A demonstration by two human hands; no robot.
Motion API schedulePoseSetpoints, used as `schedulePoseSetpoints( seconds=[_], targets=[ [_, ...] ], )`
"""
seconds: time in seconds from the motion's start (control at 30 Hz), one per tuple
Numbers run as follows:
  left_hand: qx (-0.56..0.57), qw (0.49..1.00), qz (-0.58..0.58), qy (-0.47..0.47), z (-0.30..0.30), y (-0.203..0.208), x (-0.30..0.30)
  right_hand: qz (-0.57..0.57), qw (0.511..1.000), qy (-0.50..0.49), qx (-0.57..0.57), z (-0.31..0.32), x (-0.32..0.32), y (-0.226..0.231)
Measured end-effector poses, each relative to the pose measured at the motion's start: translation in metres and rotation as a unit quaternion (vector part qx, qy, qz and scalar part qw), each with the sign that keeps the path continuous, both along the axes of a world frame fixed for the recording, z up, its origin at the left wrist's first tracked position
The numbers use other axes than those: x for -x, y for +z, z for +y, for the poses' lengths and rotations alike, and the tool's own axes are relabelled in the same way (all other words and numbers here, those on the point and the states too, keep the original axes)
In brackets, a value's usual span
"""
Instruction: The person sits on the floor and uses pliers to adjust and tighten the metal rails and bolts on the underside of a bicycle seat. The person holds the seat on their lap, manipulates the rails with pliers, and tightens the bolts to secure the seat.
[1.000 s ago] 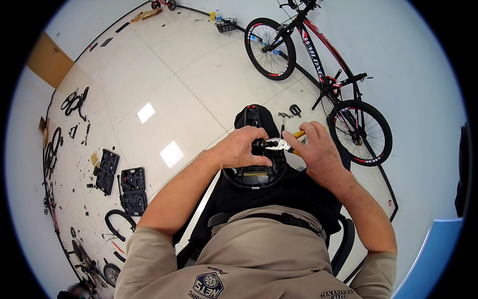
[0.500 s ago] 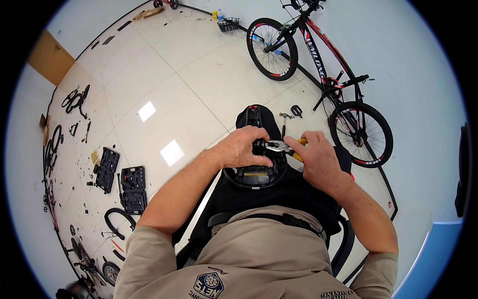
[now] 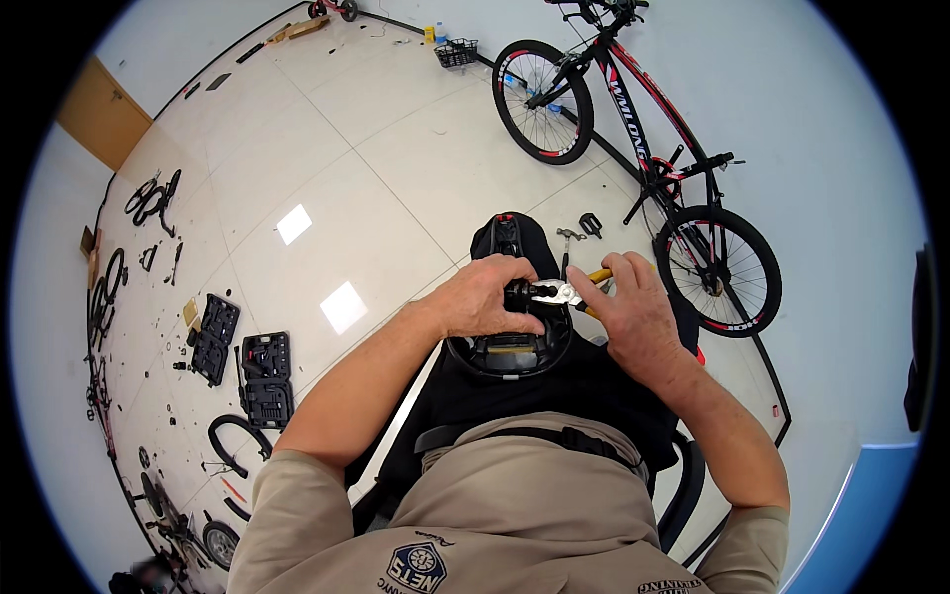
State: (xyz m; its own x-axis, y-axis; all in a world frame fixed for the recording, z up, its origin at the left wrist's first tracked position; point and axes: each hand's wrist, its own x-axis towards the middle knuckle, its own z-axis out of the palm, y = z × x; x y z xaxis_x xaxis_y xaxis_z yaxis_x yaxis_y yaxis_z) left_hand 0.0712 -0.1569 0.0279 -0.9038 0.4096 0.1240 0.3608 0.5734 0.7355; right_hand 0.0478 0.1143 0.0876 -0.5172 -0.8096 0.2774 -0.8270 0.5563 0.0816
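Note:
A black bicycle saddle [image 3: 510,364] lies underside up on my lap, its nose pointing away from me. My left hand [image 3: 487,297] curls over its middle, fingers and thumb around a black clamp-like part [image 3: 518,295]. From the right, my right hand [image 3: 633,315] grips a pair of pliers [image 3: 560,293] with yellow-and-black handles. The silver jaws meet the right end of the black part; whether they bite on it I cannot tell. My left palm hides part of the saddle's underside.
Beyond my knees a hammer [image 3: 567,238] and a bicycle pedal [image 3: 591,225] lie on the tiled floor. A black and red bicycle [image 3: 643,148] leans along the right wall. To my left are an open tool case [image 3: 265,381] and scattered bicycle parts. A wire basket [image 3: 456,53] sits far ahead.
The pliers have shifted slightly right in my right hand, and their handles look a little wider apart. My left hand keeps its hold on the black part.

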Motion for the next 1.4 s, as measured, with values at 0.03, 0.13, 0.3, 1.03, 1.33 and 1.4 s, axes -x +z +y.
schedulePoseSetpoints(
  seconds=[0.03,0.13,0.3,1.03,1.33,1.4],
  targets=[
    [-0.001,1.000,0.005,0.000,0.000,-0.001,0.000,0.013,1.000,0.000,0.006,0.000,0.000,-0.004],
    [-0.006,1.000,0.011,-0.001,0.000,-0.001,0.001,0.056,0.998,0.002,0.015,0.000,-0.001,-0.012],
    [-0.005,1.000,-0.006,0.007,0.000,0.002,0.001,0.111,0.994,0.013,0.016,0.001,0.000,-0.014],
    [-0.005,1.000,0.014,-0.004,0.000,0.000,0.001,0.105,0.994,0.027,0.017,0.001,0.013,-0.014],
    [-0.029,0.999,0.011,-0.016,-0.003,-0.005,0.004,0.075,0.996,0.020,0.038,0.001,0.011,-0.017],
    [-0.025,1.000,0.008,-0.013,-0.002,-0.002,0.002,0.066,0.997,0.020,0.041,0.002,0.011,-0.018]
  ],
)
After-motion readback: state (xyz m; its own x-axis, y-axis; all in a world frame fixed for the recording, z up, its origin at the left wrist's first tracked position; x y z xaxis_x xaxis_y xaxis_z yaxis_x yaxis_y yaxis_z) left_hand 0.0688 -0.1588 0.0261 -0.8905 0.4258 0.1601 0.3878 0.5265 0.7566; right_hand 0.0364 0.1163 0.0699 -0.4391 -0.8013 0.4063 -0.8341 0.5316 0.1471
